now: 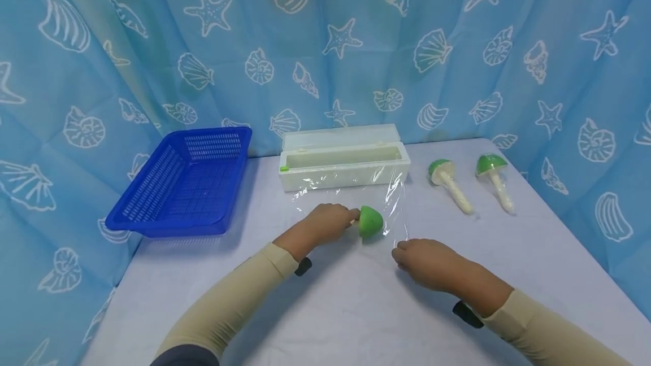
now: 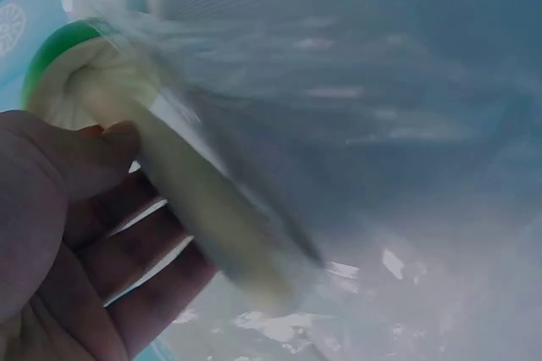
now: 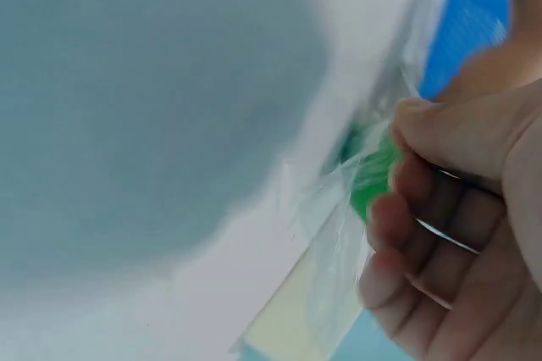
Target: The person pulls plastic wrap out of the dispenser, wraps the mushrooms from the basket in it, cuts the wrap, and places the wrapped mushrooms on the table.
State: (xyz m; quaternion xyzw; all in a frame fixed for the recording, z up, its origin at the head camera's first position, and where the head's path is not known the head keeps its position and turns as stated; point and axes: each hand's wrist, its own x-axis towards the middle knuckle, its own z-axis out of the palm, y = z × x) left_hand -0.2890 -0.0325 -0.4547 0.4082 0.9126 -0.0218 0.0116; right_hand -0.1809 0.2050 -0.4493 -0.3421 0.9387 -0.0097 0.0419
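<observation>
My left hand (image 1: 325,223) holds a toy mushroom (image 1: 371,222) by its pale stem, the green cap pointing right in the head view. In the left wrist view the thumb lies over the stem (image 2: 199,187) near the cap, fingers behind it. Clear cling film (image 1: 395,199) stretches from the white dispenser box (image 1: 346,177) toward me, around the mushroom. My right hand (image 1: 432,264) pinches a corner of this film between thumb and fingertips. In the right wrist view the gathered film (image 3: 334,234) hangs from those fingers.
The dispenser's lid (image 1: 341,135) stands raised at the back. A blue plastic basket (image 1: 231,196) is at the left. Two mushrooms, one nearer (image 1: 452,188) and one farther right (image 1: 497,182), lie on the white-covered table (image 1: 325,321). A shell-patterned curtain (image 1: 325,44) hangs behind.
</observation>
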